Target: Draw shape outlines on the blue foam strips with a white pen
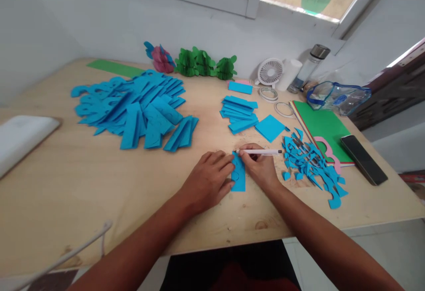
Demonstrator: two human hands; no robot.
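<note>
A folded blue paper strip (238, 180) with curved lines drawn on it lies upright in front of me on the wooden table. My left hand (210, 178) rests flat at its left edge, fingers spread and touching the paper. My right hand (260, 165) grips a white pen (262, 152), its tip at the top of the strip. Beyond my hands are a stack of folded blue strips (239, 110) and a blue square (269, 127). A large heap of blue folded pieces (133, 103) spreads at the left.
Blue scraps (307, 158) lie right of my hands, beside a green sheet (322, 125) and a phone (363, 159). Along the wall stand green paper figures (195, 62), a small fan (270, 71) and a bottle (307, 70). A white object (25, 138) sits far left.
</note>
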